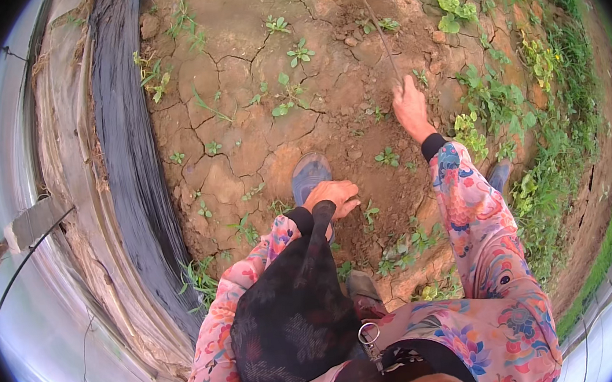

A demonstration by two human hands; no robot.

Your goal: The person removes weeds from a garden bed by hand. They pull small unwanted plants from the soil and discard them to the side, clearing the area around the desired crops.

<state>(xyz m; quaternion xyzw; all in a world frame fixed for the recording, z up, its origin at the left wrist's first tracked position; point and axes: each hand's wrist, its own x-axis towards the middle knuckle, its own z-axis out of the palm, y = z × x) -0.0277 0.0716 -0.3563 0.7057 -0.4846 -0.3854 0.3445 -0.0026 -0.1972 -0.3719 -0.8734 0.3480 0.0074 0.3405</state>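
Note:
My right hand is closed around the end of a thin brown handle, seen right of centre. The handle reaches up and away to a patch of loosened soil; the tool's head is hard to make out there. Small green weeds stand beside it. My left hand hangs low over the front of a blue shoe, fingers bent; whether it holds anything cannot be told. Dark patterned cloth hangs beside my left wrist. More weeds grow from the cracked ground.
Black plastic sheeting and pale sheeting run along the left side. Yellow-green leafy plants and dense grass grow on the right. A second shoe stands near my right sleeve. Another shoe shows below.

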